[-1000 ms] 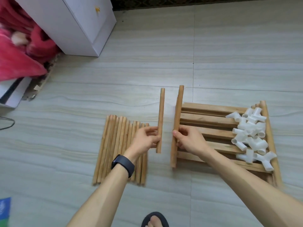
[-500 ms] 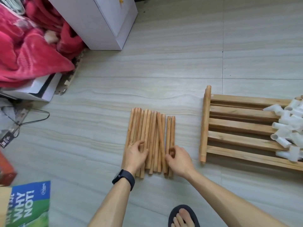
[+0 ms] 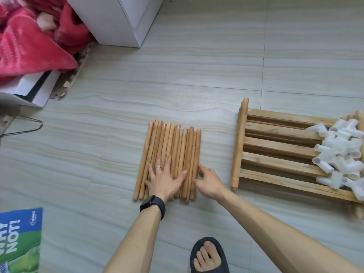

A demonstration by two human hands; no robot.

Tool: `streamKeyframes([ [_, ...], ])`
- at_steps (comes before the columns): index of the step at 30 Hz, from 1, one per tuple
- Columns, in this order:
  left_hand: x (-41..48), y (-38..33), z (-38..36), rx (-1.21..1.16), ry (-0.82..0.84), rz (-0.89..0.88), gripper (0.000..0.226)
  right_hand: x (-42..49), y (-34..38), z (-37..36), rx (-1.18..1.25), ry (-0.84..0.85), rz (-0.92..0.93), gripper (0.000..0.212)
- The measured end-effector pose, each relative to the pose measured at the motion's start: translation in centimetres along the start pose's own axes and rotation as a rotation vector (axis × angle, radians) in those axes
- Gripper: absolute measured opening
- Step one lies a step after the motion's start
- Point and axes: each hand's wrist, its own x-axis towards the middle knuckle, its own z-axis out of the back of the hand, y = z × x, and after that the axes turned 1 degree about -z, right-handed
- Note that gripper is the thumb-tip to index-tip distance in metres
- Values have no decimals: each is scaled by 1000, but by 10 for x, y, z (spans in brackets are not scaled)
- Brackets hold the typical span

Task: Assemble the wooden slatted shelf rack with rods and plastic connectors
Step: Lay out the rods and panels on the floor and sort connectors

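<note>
The job looks to be in its sorting stage, with nothing joined yet. A row of round light-wood rods (image 3: pixel 173 146) lies side by side on the pale tiled floor (image 3: pixel 197 71), roughly mid-floor as seen here, their far ends uneven. The left hand (image 3: pixel 165 180) lies flat on the near part of the row with its fingers spread, pressing the rods down. The right hand (image 3: pixel 208 183) is at the row's right side, fingers loosely bent. Its index tip and thumb tip touch the outermost rod, though I cannot see them closed around it.

Well to the right lies the wooden slatted shelf panel (image 3: pixel 275 148), flat on the floor, with a heap of white plastic tube connectors (image 3: pixel 342 154) piled on its far right end. At least one more panel seems to sit under it.

As I judge it, the next move is to lift one rod from the row and reach across for a connector. That calls for a firm pinch on a single rod while the left hand keeps the others from rolling.

Round about are a white cabinet (image 3: pixel 122 20) and a red blanket (image 3: pixel 29 40) toward the far left, a green and blue booklet (image 3: pixel 17 241) at the near left, and a foot in a black slipper (image 3: pixel 208 257) near the person. None of these lies between the rods and the panel
</note>
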Motion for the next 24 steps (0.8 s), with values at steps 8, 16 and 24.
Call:
streamKeyframes([
  [8,4,-14,9,-26,68,51,98,-6,5,14,-140,95,37,62],
  [16,1,-56,29,-5,-12,-80,85,-44,30,88,-509,119,174,49],
  [24,-18,-173,14,-109,63,-358,78,-123,-47,202,-492,-155,137,37],
])
